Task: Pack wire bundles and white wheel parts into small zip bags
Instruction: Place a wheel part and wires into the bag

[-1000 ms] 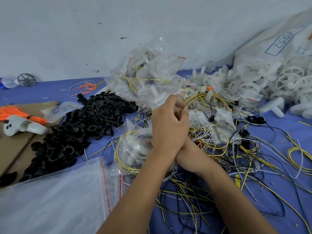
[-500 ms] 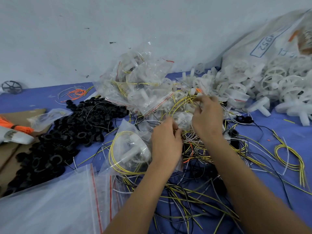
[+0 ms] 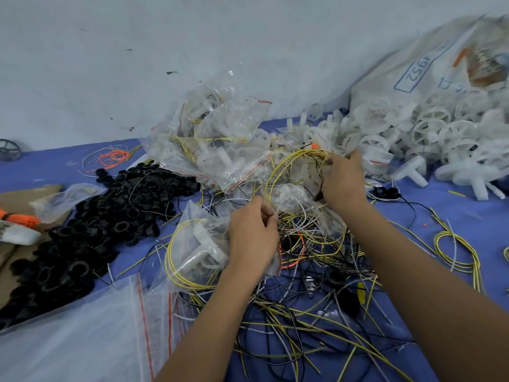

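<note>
My right hand [image 3: 341, 180] grips a looped yellow wire bundle [image 3: 292, 164] at the edge of the white wheel pile [image 3: 429, 133]. My left hand [image 3: 253, 232] has its fingers curled at the mouth of a small zip bag [image 3: 192, 249] that holds a yellow wire loop and a white wheel part; the grip itself is hidden behind the hand. Several filled zip bags [image 3: 220, 142] are heaped at the back centre. Loose yellow, black and white wires [image 3: 308, 307] tangle under my forearms.
A mound of black rings [image 3: 91, 224] lies at the left beside cardboard [image 3: 16, 194]. A stack of flat zip bags [image 3: 82, 334] sits at the front left. A large white sack [image 3: 429, 64] leans at the back right. A yellow coil [image 3: 457, 252] lies at the right.
My right hand came out from under my left wrist, reached back right to the wheel pile and lifted a yellow wire loop. My left hand dropped toward the bag.
</note>
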`<action>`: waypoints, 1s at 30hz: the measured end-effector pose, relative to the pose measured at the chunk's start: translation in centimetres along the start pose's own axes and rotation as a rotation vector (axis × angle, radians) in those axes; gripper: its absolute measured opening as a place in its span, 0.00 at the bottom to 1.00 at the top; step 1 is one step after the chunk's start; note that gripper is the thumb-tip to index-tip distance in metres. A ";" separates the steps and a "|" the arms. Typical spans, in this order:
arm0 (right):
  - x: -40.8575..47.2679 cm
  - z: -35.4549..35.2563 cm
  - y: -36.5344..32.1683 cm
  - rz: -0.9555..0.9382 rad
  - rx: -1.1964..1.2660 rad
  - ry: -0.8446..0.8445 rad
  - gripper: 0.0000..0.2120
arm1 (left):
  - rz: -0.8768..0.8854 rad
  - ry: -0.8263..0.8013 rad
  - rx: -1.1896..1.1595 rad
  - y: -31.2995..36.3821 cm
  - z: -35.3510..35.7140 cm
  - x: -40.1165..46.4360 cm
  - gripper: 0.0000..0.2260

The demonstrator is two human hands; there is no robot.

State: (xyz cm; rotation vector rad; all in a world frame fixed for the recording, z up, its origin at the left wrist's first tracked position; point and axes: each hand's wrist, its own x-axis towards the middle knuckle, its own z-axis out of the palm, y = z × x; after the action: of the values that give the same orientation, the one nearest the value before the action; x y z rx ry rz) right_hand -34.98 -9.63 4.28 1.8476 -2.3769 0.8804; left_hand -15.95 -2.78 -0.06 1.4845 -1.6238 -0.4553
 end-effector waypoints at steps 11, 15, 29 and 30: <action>-1.2 -2.9 -0.1 -0.102 0.182 0.214 0.12 | 0.016 0.006 0.019 0.2 -0.3 0.1 0.07; -0.2 -4.5 -1.4 -0.150 0.275 0.029 0.11 | 0.044 0.051 -0.044 0.6 -0.6 -0.1 0.06; -4.0 -2.7 -1.3 -0.190 0.583 -0.529 0.18 | -0.525 -0.157 -0.872 2.6 -1.1 0.4 0.14; -4.2 -2.7 -1.2 -0.179 0.624 -0.547 0.16 | -0.527 -0.161 -0.851 2.7 -1.2 0.4 0.15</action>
State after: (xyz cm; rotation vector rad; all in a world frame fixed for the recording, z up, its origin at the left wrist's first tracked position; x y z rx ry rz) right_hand -33.45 -4.91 5.62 2.7983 -2.2916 1.3561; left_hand -16.62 -2.26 2.76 1.1841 -0.9046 -1.3883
